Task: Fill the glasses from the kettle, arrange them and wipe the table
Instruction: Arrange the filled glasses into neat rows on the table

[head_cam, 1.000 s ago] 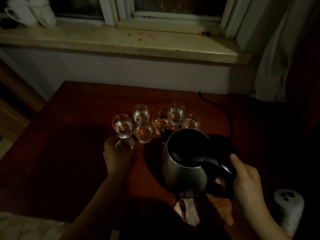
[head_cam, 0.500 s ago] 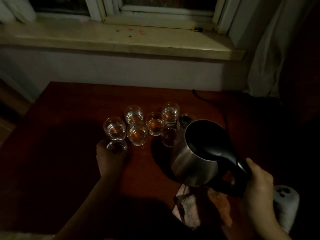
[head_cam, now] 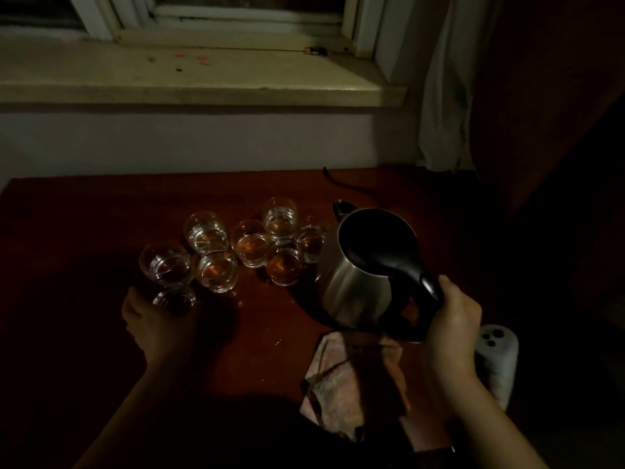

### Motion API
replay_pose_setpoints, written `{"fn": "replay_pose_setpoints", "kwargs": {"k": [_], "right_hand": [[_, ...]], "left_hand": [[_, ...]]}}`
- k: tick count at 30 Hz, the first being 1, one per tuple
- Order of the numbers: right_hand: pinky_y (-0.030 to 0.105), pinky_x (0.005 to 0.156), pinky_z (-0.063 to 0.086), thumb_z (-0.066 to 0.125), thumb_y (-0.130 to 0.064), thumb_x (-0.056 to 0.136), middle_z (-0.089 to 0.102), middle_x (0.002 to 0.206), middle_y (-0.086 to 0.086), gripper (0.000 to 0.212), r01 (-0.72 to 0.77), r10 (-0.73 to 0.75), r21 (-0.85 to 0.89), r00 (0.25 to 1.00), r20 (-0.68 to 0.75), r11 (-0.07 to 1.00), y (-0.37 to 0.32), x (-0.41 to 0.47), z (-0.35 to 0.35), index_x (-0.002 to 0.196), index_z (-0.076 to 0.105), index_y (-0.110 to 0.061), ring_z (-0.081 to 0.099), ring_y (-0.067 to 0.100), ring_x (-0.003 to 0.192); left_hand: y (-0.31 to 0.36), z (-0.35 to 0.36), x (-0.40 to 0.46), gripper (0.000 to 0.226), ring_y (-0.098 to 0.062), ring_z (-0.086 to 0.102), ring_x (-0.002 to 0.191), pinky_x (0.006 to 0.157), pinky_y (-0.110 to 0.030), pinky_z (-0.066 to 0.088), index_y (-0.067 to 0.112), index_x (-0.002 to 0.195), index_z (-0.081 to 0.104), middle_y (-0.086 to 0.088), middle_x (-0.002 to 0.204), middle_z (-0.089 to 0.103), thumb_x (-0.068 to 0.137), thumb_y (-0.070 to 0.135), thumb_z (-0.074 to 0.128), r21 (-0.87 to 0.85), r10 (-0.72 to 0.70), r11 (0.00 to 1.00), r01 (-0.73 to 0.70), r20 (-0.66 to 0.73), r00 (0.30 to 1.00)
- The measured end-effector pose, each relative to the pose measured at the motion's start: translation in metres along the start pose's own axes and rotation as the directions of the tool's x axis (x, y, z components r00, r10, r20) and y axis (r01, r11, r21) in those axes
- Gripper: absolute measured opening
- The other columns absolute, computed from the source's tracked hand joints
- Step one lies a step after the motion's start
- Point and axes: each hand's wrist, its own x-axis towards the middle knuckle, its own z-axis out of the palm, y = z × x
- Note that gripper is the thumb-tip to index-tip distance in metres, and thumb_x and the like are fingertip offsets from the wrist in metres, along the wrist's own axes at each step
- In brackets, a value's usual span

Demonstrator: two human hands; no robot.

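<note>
Several small clear glasses holding liquid stand in a cluster on the dark red table. My left hand is wrapped around the nearest glass at the cluster's front left. A steel kettle with a black lid and handle hangs just above the table at the right of the glasses. My right hand grips its handle. A crumpled pinkish cloth lies on the table below the kettle.
A black power cord runs across the table's far right. A white cylinder with dark holes stands beside my right wrist. Water drops dot the table. The window sill and a white curtain lie beyond.
The kettle has moved right and away from me, clear of the glasses. My left hand has stayed on the front glass. The view has shifted right.
</note>
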Motion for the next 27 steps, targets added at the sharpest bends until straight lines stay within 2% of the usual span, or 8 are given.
{"fn": "replay_pose_setpoints", "kwargs": {"k": [4, 7, 10, 12, 17, 20, 24, 27], "right_hand": [[0.031, 0.051, 0.032, 0.045, -0.025, 0.091, 0.042, 0.049, 0.000, 0.039, 0.006, -0.006, -0.027, 1.000, -0.002, 1.000, 0.004, 0.006, 0.003, 0.052, 0.046, -0.018, 0.041, 0.013, 0.047], [0.021, 0.043, 0.034, 0.044, -0.023, 0.092, 0.046, 0.040, -0.007, 0.040, 0.018, -0.020, -0.062, 1.000, -0.024, 0.998, 0.004, 0.011, 0.005, 0.053, 0.045, -0.016, 0.042, 0.005, 0.039], [0.016, 0.039, 0.033, 0.043, -0.022, 0.092, 0.046, 0.043, -0.005, 0.039, 0.025, -0.030, -0.076, 0.997, -0.075, 0.997, 0.002, 0.023, 0.005, 0.054, 0.046, -0.015, 0.041, 0.000, 0.036], [0.020, 0.042, 0.036, 0.043, -0.024, 0.091, 0.047, 0.044, -0.004, 0.038, 0.018, -0.025, -0.085, 0.996, -0.088, 0.996, 0.001, 0.032, 0.001, 0.055, 0.048, -0.015, 0.044, 0.003, 0.038], [0.040, 0.058, 0.041, 0.041, -0.031, 0.091, 0.048, 0.058, 0.010, 0.038, -0.007, 0.000, -0.182, 0.999, -0.035, 0.983, 0.003, 0.039, -0.007, 0.060, 0.051, -0.012, 0.049, 0.028, 0.057], [0.041, 0.061, 0.041, 0.040, -0.028, 0.091, 0.048, 0.059, 0.009, 0.036, -0.029, 0.024, -0.203, 0.999, -0.030, 0.979, 0.005, 0.036, -0.011, 0.060, 0.053, -0.014, 0.051, 0.023, 0.057], [0.031, 0.053, 0.036, 0.040, -0.025, 0.093, 0.045, 0.058, 0.006, 0.036, -0.066, 0.055, -0.157, 0.996, -0.072, 0.985, 0.006, 0.032, -0.014, 0.060, 0.050, -0.015, 0.047, 0.002, 0.041], [0.029, 0.056, 0.041, 0.037, -0.028, 0.096, 0.052, 0.066, 0.006, 0.034, -0.055, 0.046, -0.208, 0.998, -0.048, 0.977, 0.006, 0.029, -0.016, 0.069, 0.054, -0.015, 0.057, 0.018, 0.065]], "left_hand": [[0.005, 0.000, -0.001, 0.100, -0.043, 0.015, 0.140, 0.108, -0.064, 0.024, 0.008, 0.147, 0.011, -0.022, 0.155, 0.009, 0.074, 0.022, 0.077, -0.005, 0.036, 0.999, -0.036, -0.022, 0.999], [0.012, -0.002, -0.002, 0.093, -0.043, 0.017, 0.139, 0.107, -0.063, 0.025, 0.005, 0.145, 0.015, -0.023, 0.153, 0.012, 0.076, 0.024, 0.075, 0.007, 0.085, 0.996, -0.085, -0.065, 0.994], [0.020, -0.004, -0.003, 0.087, -0.042, 0.022, 0.136, 0.106, -0.059, 0.028, 0.002, 0.141, 0.024, -0.026, 0.149, 0.022, 0.074, 0.017, 0.076, 0.048, 0.200, 0.979, -0.196, -0.095, 0.975], [0.027, -0.003, -0.001, 0.082, -0.038, 0.024, 0.135, 0.105, -0.057, 0.030, 0.003, 0.140, 0.028, -0.024, 0.146, 0.028, 0.074, 0.016, 0.075, 0.071, 0.285, 0.958, -0.279, -0.095, 0.954], [0.052, -0.001, -0.005, 0.065, -0.038, 0.031, 0.130, 0.097, -0.050, 0.039, 0.006, 0.133, 0.037, -0.022, 0.143, 0.029, 0.077, 0.011, 0.070, 0.019, 0.386, 0.923, -0.385, -0.032, 0.922], [0.061, 0.000, -0.008, 0.061, -0.036, 0.037, 0.126, 0.093, -0.047, 0.043, 0.002, 0.132, 0.037, -0.023, 0.140, 0.031, 0.079, 0.009, 0.069, -0.003, 0.409, 0.912, -0.409, 0.014, 0.912], [0.065, 0.004, -0.010, 0.050, -0.031, 0.038, 0.125, 0.092, -0.044, 0.045, 0.007, 0.128, 0.043, -0.019, 0.137, 0.037, 0.082, 0.006, 0.064, -0.017, 0.408, 0.913, -0.408, 0.060, 0.911], [0.064, 0.008, 0.001, 0.039, -0.025, 0.042, 0.122, 0.086, -0.029, 0.041, 0.014, 0.123, 0.050, -0.011, 0.132, 0.046, 0.085, 0.020, 0.059, 0.013, 0.451, 0.889, -0.459, 0.153, 0.879]]}}
